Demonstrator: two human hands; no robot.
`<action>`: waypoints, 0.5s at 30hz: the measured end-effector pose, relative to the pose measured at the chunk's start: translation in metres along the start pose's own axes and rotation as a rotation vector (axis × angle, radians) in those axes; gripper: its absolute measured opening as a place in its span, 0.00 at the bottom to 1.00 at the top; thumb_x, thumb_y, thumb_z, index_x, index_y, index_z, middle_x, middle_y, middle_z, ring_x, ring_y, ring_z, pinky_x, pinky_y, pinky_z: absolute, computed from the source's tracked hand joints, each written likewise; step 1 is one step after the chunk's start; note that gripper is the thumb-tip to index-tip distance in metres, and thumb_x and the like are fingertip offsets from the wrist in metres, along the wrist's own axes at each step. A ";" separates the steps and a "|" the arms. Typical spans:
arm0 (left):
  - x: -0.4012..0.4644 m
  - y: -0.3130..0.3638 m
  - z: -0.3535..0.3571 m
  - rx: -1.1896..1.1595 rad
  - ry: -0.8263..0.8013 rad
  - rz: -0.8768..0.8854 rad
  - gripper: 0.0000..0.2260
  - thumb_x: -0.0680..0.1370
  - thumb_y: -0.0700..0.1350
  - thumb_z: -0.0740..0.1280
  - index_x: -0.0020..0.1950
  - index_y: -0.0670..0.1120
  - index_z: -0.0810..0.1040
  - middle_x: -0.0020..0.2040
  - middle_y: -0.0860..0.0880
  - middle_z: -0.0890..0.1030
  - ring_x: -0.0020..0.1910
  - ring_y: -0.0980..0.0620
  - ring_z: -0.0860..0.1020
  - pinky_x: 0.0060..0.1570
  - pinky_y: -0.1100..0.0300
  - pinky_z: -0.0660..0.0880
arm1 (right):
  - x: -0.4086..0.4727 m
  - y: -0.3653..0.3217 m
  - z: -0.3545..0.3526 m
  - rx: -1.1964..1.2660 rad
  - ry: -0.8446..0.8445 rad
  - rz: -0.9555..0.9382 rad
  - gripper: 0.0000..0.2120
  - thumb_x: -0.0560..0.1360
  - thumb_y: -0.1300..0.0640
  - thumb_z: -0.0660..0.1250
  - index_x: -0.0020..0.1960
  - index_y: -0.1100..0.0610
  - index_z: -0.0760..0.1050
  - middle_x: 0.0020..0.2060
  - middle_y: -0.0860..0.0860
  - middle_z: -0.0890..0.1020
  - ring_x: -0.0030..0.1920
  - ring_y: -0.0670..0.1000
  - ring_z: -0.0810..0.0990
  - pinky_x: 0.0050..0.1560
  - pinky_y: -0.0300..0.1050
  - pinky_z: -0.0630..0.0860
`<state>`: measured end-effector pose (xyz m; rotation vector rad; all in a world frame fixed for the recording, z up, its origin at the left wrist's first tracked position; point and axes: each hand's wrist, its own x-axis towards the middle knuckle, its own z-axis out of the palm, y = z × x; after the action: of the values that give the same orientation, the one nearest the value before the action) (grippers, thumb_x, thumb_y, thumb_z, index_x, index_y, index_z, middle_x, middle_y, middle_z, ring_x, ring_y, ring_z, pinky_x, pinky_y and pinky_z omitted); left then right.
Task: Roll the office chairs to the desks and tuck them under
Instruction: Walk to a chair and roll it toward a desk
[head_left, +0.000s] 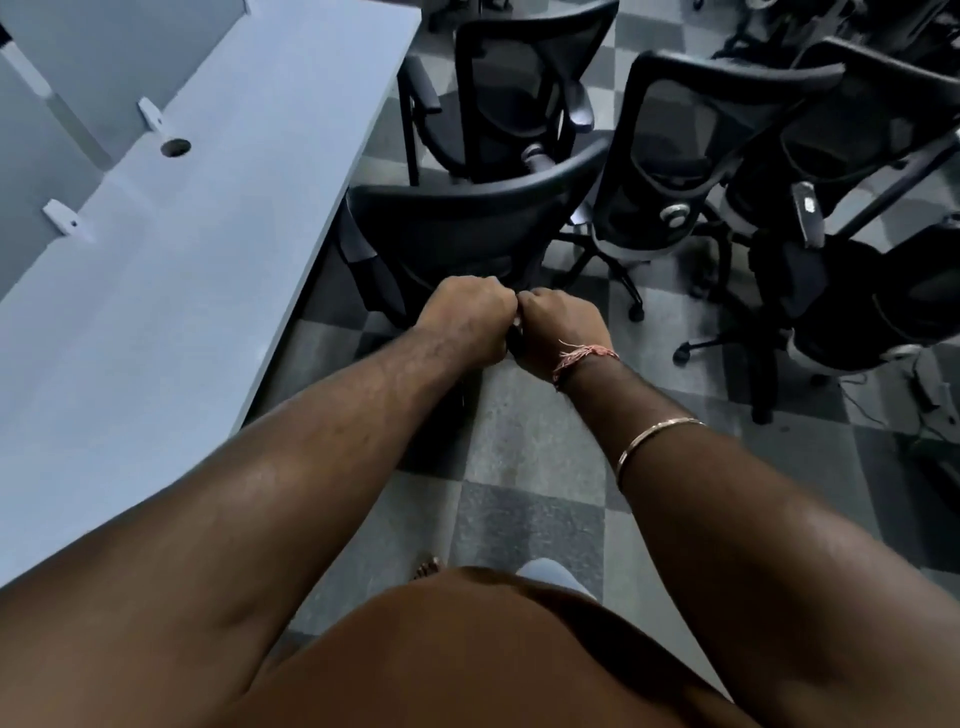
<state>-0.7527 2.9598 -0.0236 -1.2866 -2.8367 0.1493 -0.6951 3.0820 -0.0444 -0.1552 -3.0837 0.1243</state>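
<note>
**Two fists on something dark, chair already half under the desk**

The risk was a snag. The nearest chair (467, 228) sat with its left side tucked beneath the desk (218, 218) edge, and its armrest could catch the underside if pushed at an angle; the crowded chairs (727, 156) on the right stood close enough to tangle bases.

The left hand (462, 322) and right hand (558, 332) were curled tight, knuckles touching, just near of that chair's back. They seemed to grip a dark part between them, but what it was I could not tell.
</note>
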 end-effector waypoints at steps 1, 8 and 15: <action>0.014 -0.009 0.000 0.005 0.019 -0.004 0.09 0.78 0.54 0.70 0.51 0.50 0.82 0.47 0.51 0.83 0.45 0.48 0.83 0.38 0.54 0.73 | 0.018 0.004 -0.001 -0.002 0.011 -0.013 0.08 0.72 0.51 0.66 0.47 0.55 0.77 0.44 0.53 0.82 0.46 0.59 0.82 0.40 0.50 0.77; 0.120 -0.051 -0.001 0.032 0.120 -0.119 0.17 0.77 0.55 0.71 0.61 0.47 0.78 0.56 0.48 0.81 0.54 0.47 0.80 0.50 0.51 0.78 | 0.136 0.052 -0.002 0.007 0.187 -0.112 0.10 0.70 0.54 0.70 0.48 0.59 0.76 0.44 0.56 0.81 0.44 0.61 0.80 0.37 0.49 0.72; 0.198 -0.069 0.016 -0.055 0.030 -0.263 0.23 0.75 0.58 0.73 0.64 0.45 0.77 0.55 0.48 0.80 0.52 0.47 0.81 0.51 0.52 0.78 | 0.231 0.101 0.016 0.050 0.084 -0.293 0.21 0.70 0.53 0.70 0.61 0.60 0.76 0.53 0.57 0.81 0.55 0.60 0.79 0.54 0.52 0.77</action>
<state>-0.9362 3.0618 -0.0365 -0.9008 -2.9674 0.0455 -0.9155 3.2041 -0.0574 0.2854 -2.9741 0.1763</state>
